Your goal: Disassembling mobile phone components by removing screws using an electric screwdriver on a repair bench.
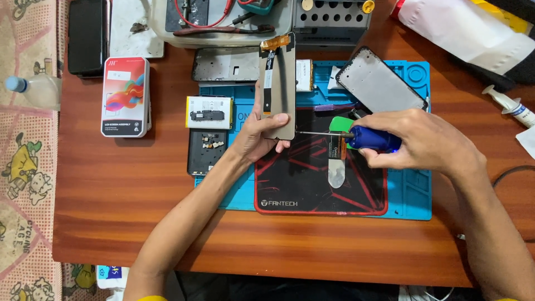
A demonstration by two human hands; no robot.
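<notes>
My left hand [257,135] holds a phone screen panel [277,83] upright by its lower end, its grey back toward me and an orange flex cable at the top. My right hand [426,139] grips a blue-handled tool [372,138] whose thin metal shaft points left and touches the panel's lower right edge. Both hands hover over a black and red mat [312,184] lying on a blue work mat [409,189]. A green pry pick [340,124] and a flat metal spatula [336,170] lie under the tool.
A phone frame [379,83] leans at the blue mat's back right. A battery [208,111] and a black phone back [206,151] lie at its left. A white screen box [125,97], a dark phone [87,36], a plastic bottle [36,89] and a syringe [510,105] sit on the wooden table [139,189].
</notes>
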